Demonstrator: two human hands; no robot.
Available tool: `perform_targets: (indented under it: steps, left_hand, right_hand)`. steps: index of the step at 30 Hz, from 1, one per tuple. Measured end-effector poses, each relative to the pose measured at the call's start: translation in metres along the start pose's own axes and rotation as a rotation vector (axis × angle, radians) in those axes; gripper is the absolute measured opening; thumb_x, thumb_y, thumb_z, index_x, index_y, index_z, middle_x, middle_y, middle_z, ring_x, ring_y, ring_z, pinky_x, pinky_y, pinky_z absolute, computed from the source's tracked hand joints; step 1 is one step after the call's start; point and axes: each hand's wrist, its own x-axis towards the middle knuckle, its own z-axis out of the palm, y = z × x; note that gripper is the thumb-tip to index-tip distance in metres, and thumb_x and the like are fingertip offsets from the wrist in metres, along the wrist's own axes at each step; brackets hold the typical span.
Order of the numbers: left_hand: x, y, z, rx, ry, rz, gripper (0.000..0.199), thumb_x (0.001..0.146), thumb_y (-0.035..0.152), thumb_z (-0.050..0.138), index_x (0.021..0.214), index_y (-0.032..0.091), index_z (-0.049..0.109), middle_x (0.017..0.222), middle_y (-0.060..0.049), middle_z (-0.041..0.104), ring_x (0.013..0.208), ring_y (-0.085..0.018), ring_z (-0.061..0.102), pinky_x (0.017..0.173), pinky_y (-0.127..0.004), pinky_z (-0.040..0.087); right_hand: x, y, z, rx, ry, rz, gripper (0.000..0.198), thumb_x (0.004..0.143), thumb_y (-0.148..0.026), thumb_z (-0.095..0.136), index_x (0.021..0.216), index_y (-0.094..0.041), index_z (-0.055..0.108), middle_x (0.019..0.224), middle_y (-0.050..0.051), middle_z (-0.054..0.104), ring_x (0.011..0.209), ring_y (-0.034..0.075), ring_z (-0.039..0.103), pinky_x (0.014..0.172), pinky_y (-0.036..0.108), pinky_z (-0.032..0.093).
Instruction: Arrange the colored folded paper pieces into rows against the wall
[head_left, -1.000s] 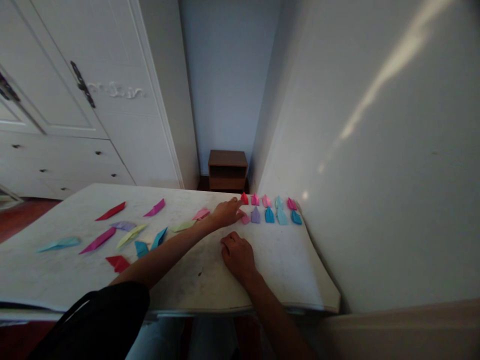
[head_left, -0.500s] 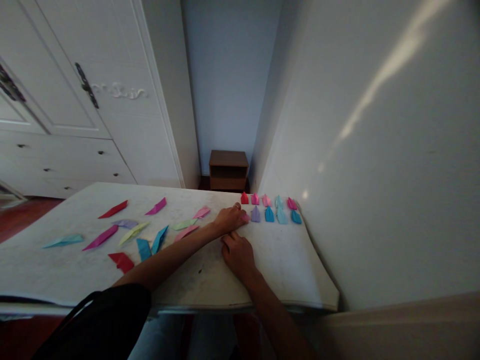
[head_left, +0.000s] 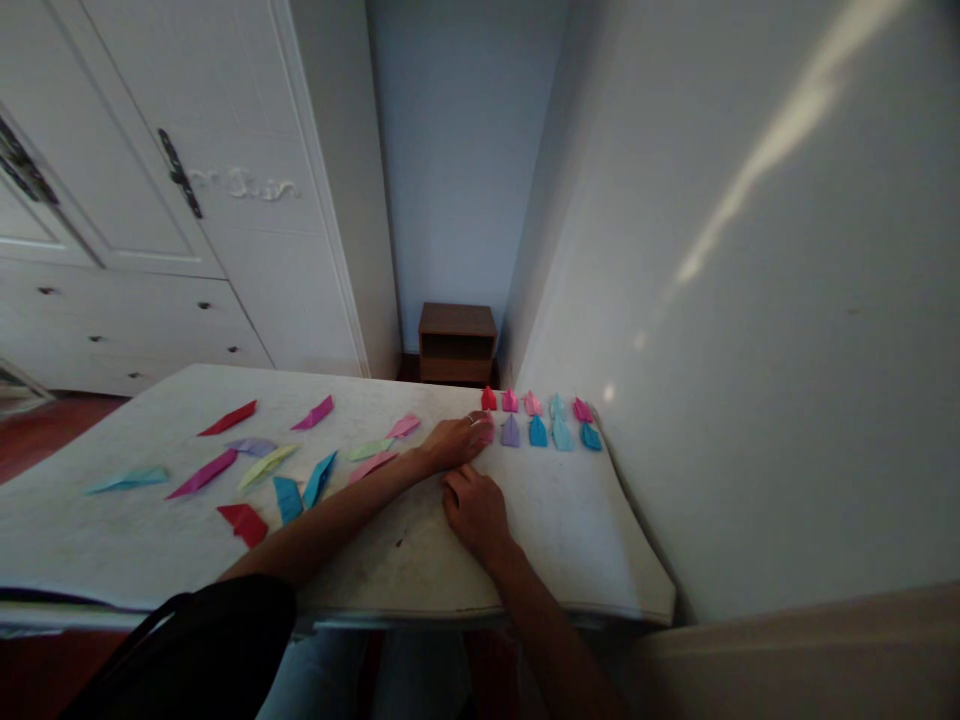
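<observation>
My left hand (head_left: 455,442), with a ring on one finger, reaches across the white table, its closed fingers at a pink folded paper piece (head_left: 488,430) that they partly cover. Just below it, my right hand (head_left: 478,508) rests on the tabletop with curled fingers, its fingertips close under my left hand. What they hold, if anything, is hidden. To the right of the pink piece the front row continues with a lilac folded paper (head_left: 511,432) and a blue one (head_left: 538,431). Behind them a second row begins with a red folded paper (head_left: 489,399).
Several flatter folded paper strips lie scattered on the left of the white table (head_left: 570,540), among them a red one (head_left: 244,523) and a blue one (head_left: 320,479). A white wall (head_left: 750,400) borders the right side. A white wardrobe (head_left: 150,220) and brown nightstand (head_left: 457,320) stand beyond.
My left hand's fingers have shifted slightly at the pink folded paper, which now sits a little farther back, in line with the row. My right hand has stayed in place.
</observation>
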Motion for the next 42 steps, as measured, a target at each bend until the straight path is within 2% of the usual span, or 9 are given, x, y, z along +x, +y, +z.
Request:
perform_targets:
  steps: [4,8,12,17,25,30,34,38,42]
  left_hand:
    - [-0.012,-0.002,-0.007,-0.006,0.031,-0.01,0.039,0.094,0.031,0.048,0.131,0.021,0.051,0.141,-0.01,0.047,0.101,-0.024,0.065,0.081,-0.034,0.053]
    - [-0.036,-0.003,-0.022,-0.089,0.091,-0.004,0.035,0.094,0.031,0.048,0.126,0.018,0.057,0.126,-0.012,0.059,0.1,-0.023,0.064,0.083,-0.034,0.051]
    - [-0.076,0.003,-0.041,-0.225,0.135,-0.062,0.027,0.094,0.03,0.048,0.105,0.017,0.068,0.095,-0.007,0.071,0.078,-0.017,0.065,0.073,-0.027,0.047]
    - [-0.136,0.015,-0.057,-0.34,0.098,-0.158,0.026,0.093,0.032,0.048,0.089,0.018,0.069,0.074,-0.002,0.069,0.063,-0.014,0.059,0.062,-0.024,0.041]
    - [-0.21,0.006,-0.05,-0.519,0.151,-0.354,0.027,0.091,0.034,0.047,0.086,0.017,0.068,0.079,-0.004,0.07,0.068,-0.015,0.062,0.065,-0.024,0.043]
    - [-0.222,0.0,-0.044,-0.674,0.321,-0.451,0.029,0.09,0.039,0.05,0.083,0.016,0.067,0.072,-0.003,0.067,0.064,-0.015,0.059,0.06,-0.024,0.042]
    - [-0.222,-0.003,-0.041,-0.855,0.434,-0.552,0.032,0.087,0.044,0.051,0.078,0.016,0.064,0.062,0.0,0.058,0.054,-0.013,0.052,0.051,-0.022,0.038]
    - [-0.224,-0.003,-0.039,-0.99,0.511,-0.603,0.033,0.083,0.046,0.054,0.078,0.015,0.063,0.062,0.0,0.056,0.051,-0.011,0.048,0.048,-0.021,0.038]
    - [-0.227,-0.005,-0.04,-1.091,0.533,-0.583,0.035,0.081,0.048,0.056,0.076,0.015,0.063,0.06,0.001,0.054,0.05,-0.011,0.048,0.046,-0.02,0.038]
  right_hand:
    - [0.0,0.001,0.001,0.02,0.009,0.002,0.019,0.088,-0.018,0.055,0.1,-0.022,0.068,0.101,0.004,0.066,0.088,0.018,0.06,0.078,0.027,0.04]
    - [0.0,0.003,0.001,0.052,0.01,0.002,0.02,0.087,-0.016,0.054,0.1,-0.021,0.069,0.099,0.004,0.066,0.087,0.018,0.061,0.079,0.027,0.04]
    - [-0.001,0.004,0.001,0.096,0.02,-0.005,0.022,0.086,-0.013,0.054,0.1,-0.021,0.069,0.099,0.003,0.066,0.084,0.017,0.061,0.076,0.027,0.041]
    - [-0.002,0.005,0.0,0.173,0.048,-0.031,0.021,0.087,-0.012,0.052,0.097,-0.02,0.069,0.095,0.003,0.066,0.086,0.016,0.061,0.078,0.025,0.041]
    - [-0.003,0.008,0.003,0.228,0.073,-0.046,0.021,0.085,-0.013,0.05,0.094,-0.019,0.068,0.095,0.005,0.066,0.086,0.018,0.062,0.079,0.028,0.044]
    - [0.002,0.007,0.01,0.228,0.114,0.007,0.022,0.085,-0.017,0.047,0.094,-0.021,0.067,0.095,0.004,0.066,0.088,0.018,0.062,0.082,0.03,0.046]
    - [0.015,-0.003,0.017,0.198,0.135,0.038,0.034,0.084,-0.019,0.045,0.114,-0.018,0.062,0.112,0.008,0.063,0.099,0.02,0.062,0.088,0.032,0.048]
    - [0.046,-0.023,0.017,-0.034,0.033,0.002,0.052,0.085,-0.016,0.042,0.137,-0.015,0.046,0.139,0.011,0.048,0.12,0.02,0.054,0.098,0.028,0.044]
    - [0.088,-0.039,0.015,-0.153,-0.073,-0.061,0.06,0.082,-0.007,0.042,0.142,-0.015,0.043,0.148,0.009,0.041,0.123,0.02,0.052,0.099,0.025,0.042]
